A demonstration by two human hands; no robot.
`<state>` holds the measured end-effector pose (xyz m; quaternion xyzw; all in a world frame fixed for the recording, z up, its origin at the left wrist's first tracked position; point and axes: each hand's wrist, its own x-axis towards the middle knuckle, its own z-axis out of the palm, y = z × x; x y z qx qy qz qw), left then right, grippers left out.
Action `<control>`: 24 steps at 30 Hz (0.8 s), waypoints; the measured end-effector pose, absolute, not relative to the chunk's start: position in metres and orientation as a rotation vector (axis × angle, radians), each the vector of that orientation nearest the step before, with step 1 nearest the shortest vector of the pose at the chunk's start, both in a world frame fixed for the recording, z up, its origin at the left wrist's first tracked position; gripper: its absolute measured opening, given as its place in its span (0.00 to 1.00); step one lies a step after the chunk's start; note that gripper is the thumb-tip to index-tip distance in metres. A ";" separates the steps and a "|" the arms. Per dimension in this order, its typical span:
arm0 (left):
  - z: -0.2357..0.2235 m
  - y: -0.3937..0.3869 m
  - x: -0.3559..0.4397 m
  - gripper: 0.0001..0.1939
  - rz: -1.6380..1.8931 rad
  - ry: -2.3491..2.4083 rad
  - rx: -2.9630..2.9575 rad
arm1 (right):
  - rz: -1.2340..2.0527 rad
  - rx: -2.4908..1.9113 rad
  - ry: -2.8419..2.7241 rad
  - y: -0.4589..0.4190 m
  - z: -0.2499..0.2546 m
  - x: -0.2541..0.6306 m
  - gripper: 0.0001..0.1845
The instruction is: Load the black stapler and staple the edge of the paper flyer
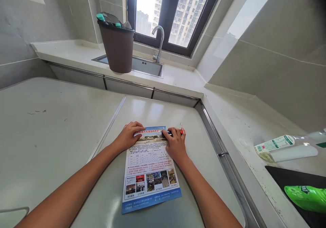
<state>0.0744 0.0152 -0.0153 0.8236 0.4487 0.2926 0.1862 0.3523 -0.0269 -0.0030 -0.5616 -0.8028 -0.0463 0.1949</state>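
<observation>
A printed flyer point(150, 156) with a blue bottom band, small photos and red and black text lies on the white tabletop point(102, 119). At its top left corner, my left hand point(129, 135) has its fingers bent over the edge and its thumb on the printed face. My right hand point(176, 144) is at the top right corner, its fingers closed around a slim black tool with an orange end point(181, 132). The tool's dark tip touches or hovers just above the paper; its kind is mostly hidden by the fingers.
A brown bin point(118, 48) holding bottles stands by the sink point(147, 67), with a curved faucet point(159, 41) behind. On the right counter lie a clear labelled bottle point(285, 146) and a green package point(305, 198) on a black surface. A metal rail edges the table.
</observation>
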 end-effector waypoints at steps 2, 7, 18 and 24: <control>-0.015 0.016 0.074 0.16 0.820 1.261 2.326 | -0.090 -1.552 -2.232 -0.025 0.000 0.361 0.32; -0.014 0.016 0.073 0.16 0.801 1.282 2.333 | -0.011 -1.572 -2.169 -0.017 0.002 0.379 0.31; -0.010 0.017 0.073 0.16 0.817 1.259 2.269 | -0.034 -1.614 -1.822 -0.019 0.015 0.381 0.23; -0.007 0.017 0.072 0.13 0.949 1.271 2.155 | 0.362 -1.283 -2.130 -0.059 0.034 0.333 0.17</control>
